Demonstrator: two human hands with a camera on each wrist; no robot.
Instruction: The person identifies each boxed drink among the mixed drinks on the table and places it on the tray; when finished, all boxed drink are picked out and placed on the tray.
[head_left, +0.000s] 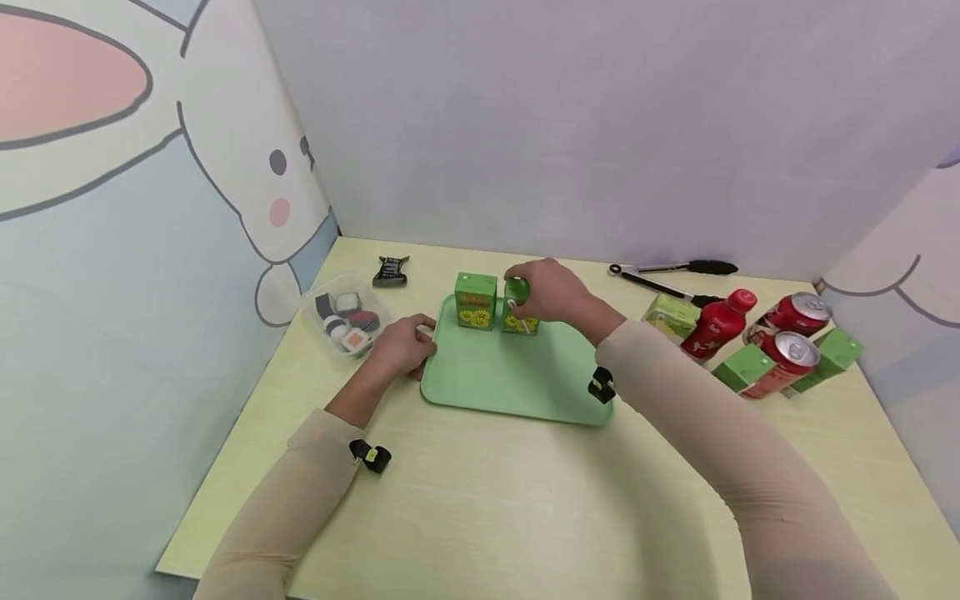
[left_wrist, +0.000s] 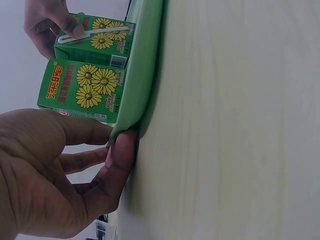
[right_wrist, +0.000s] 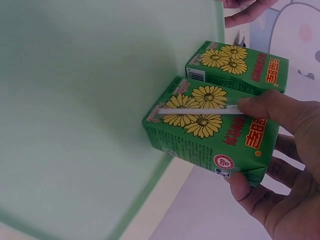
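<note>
- Pale sleeves [head_left: 288,500], nearest us, reach over the desk [head_left: 487,492].
- Far left, a clear tub [head_left: 313,325] holds small pieces.
- Left hand [head_left: 405,343] pinches the green tray [head_left: 510,375] by its left rim.
- One carton [head_left: 476,302] stands at the tray's far side.
- Just right of it, a second carton [right_wrist: 190,135], straw [right_wrist: 195,111] across its front, has the right hand [head_left: 551,287] gripping its top.
- Farther right, a red bottle [head_left: 716,325] stands beside cans [head_left: 806,315].
</note>
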